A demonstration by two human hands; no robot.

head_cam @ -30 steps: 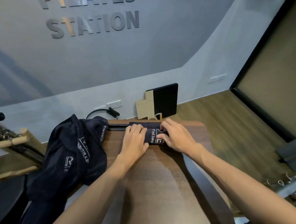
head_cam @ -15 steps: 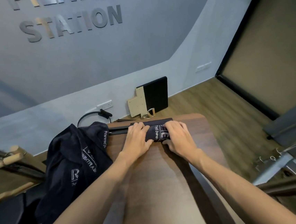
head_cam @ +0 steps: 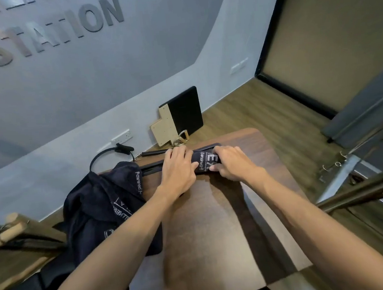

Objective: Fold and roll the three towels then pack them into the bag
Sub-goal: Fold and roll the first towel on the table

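While both hands bear on it, the rolled towel lies at the far edge of the worktop.
Left hand: fingers curled over the roll's left end; right hand: fingers curled round its right end, thumb at the near side; white lettering shows between them; dark towel heap at the worktop's left edge, just beside the left forearm.
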